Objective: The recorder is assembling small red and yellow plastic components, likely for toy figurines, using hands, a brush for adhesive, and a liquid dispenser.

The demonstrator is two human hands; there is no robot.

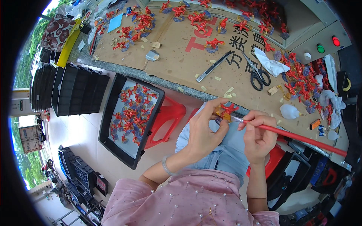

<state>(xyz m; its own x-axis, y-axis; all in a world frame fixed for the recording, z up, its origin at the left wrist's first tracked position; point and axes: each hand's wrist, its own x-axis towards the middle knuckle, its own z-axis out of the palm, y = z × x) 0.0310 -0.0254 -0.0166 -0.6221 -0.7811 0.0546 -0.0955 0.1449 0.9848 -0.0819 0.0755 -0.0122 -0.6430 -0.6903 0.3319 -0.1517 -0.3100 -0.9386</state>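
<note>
Between the thumb and fingers of my left hand (205,130) is a small red figurine (228,109) with yellow and blue translucent parts. My right hand (260,133) pinches a long red-handled paintbrush (298,136) close to its metal ferrule. The brush's tip end meets the figurine or lies right against it; my fingers partly cover the contact. Both hands are over my lap, at the near edge of the cardboard-covered table (169,71). Beyond them on the cardboard lie black-handled scissors (256,73) and a utility knife (214,67).
More figurines (143,22) lie along the table's far side, with a dense pile (299,81) at the right. A white squeeze bottle (289,111) and an orange lighter (315,124) lie near it. At my left, a black tray (132,122) of figurines rests on a red stool (167,116).
</note>
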